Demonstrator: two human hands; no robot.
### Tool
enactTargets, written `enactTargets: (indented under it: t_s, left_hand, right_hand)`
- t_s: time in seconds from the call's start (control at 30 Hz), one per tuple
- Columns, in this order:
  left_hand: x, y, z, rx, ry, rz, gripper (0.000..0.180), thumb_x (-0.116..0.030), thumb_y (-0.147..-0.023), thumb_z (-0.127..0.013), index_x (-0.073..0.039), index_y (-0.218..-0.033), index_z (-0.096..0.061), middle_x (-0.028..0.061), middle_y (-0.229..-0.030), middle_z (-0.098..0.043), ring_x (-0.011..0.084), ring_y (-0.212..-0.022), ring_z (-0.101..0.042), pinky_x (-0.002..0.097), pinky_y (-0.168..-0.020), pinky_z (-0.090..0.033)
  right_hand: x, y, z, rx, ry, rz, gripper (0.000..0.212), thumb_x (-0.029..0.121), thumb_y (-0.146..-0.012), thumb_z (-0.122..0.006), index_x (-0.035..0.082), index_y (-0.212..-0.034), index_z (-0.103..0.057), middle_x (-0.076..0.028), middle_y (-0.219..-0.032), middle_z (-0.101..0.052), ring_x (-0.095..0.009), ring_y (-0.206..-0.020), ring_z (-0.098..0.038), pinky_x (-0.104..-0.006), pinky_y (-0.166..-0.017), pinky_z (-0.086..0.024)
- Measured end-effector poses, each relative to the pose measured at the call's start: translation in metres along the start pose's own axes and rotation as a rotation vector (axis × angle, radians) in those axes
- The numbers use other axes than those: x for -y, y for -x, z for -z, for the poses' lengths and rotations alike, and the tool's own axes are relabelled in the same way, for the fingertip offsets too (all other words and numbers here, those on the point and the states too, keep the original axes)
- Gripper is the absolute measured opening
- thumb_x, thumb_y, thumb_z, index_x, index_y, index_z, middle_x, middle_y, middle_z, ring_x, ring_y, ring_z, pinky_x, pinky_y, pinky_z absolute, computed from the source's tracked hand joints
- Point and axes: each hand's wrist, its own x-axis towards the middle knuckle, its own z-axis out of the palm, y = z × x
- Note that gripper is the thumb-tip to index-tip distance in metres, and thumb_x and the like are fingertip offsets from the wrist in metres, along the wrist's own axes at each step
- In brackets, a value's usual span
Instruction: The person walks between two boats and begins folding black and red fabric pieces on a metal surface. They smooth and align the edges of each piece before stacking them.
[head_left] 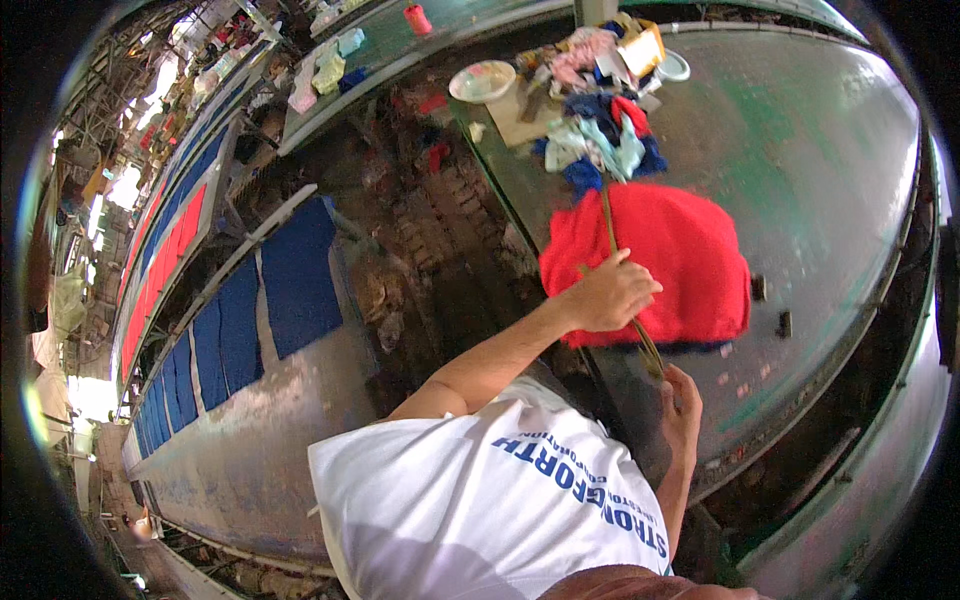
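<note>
— Where is the thin stick (612, 235) now?
— It lies across the red cloth (660, 262), which is spread on the left part of the long grey-green table (820, 150). The left hand (610, 295) is closed around the stick in its middle. The right hand (680, 410) holds the near end, fingers wrapped on it, just at the table edge.
— What is beyond the cloth?
— At the far end, a heap of small cloth pieces (600, 130), blue, red and pale green, and beside it a white plate (482, 81).
— And the room?
— To the left, another long table (250, 430) carries blue cloths (297, 275) in a row. Between the tables the floor (400, 260) is dark and dirty.
</note>
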Motion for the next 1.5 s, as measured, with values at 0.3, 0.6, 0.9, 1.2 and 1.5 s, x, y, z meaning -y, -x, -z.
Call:
enactTargets:
  t_s: [0.3, 0.6, 0.9, 1.2, 1.5]
  left_hand:
    - [0.176, 0.085, 0.042, 0.182, -0.042, 0.121, 0.038, -0.038, -0.100, -0.071, -0.015, -0.069, -0.071, 0.0053, -0.069, -0.071, 0.0290, -0.074, -0.072, 0.0477, -0.078, -0.049]
    - [0.226, 0.084, 0.033, 0.092, 0.183, 0.335, 0.011, -0.013, -0.086, -0.081, -0.005, -0.093, -0.077, 0.0158, -0.095, -0.075, 0.0387, -0.093, -0.073, 0.0509, -0.087, -0.057]
    - [0.095, 0.044, 0.013, 0.163, 0.570, -0.052, 0.014, -0.007, -0.091, -0.079, -0.005, -0.103, -0.071, 0.0144, -0.107, -0.069, 0.0365, -0.103, -0.067, 0.0477, -0.090, -0.055]
    - [0.042, 0.126, -0.015, 0.333, 0.387, 0.043, 0.016, -0.012, -0.090, -0.080, -0.002, -0.089, -0.069, 0.0160, -0.091, -0.062, 0.0381, -0.087, -0.064, 0.0493, -0.077, -0.053]
    - [0.022, 0.150, -0.021, -0.145, 0.360, 0.404, 0.027, -0.015, -0.087, -0.086, -0.004, -0.105, -0.070, 0.0185, -0.109, -0.066, 0.0383, -0.102, -0.065, 0.0501, -0.091, -0.052]
  right_hand:
    - [0.030, -0.056, -0.135, -0.450, -0.134, -0.194, 0.038, 0.033, -0.115, -0.062, 0.002, -0.096, -0.073, 0.001, -0.079, -0.065, -0.007, -0.074, -0.056, -0.0268, -0.066, -0.046]
    - [0.052, -0.046, -0.178, -0.624, -0.118, -0.372, 0.020, 0.020, -0.107, -0.074, 0.002, -0.098, -0.070, 0.003, -0.084, -0.063, -0.009, -0.080, -0.058, -0.0272, -0.072, -0.049]
    - [0.069, -0.036, -0.201, -0.685, 0.140, -0.173, 0.031, 0.011, -0.093, -0.083, 0.002, -0.119, -0.067, -0.013, -0.106, -0.070, -0.028, -0.096, -0.070, -0.0394, -0.087, -0.057]
    - [0.042, -0.001, -0.158, 0.069, 0.710, -0.092, 0.035, 0.022, -0.099, -0.073, 0.011, -0.131, -0.070, -0.013, -0.107, -0.075, -0.032, -0.106, -0.072, -0.0453, -0.089, -0.056]
    - [0.020, 0.009, -0.113, 0.341, 0.517, 0.185, 0.037, 0.022, -0.099, -0.071, 0.011, -0.135, -0.073, -0.017, -0.099, -0.078, -0.035, -0.096, -0.077, -0.0456, -0.090, -0.059]
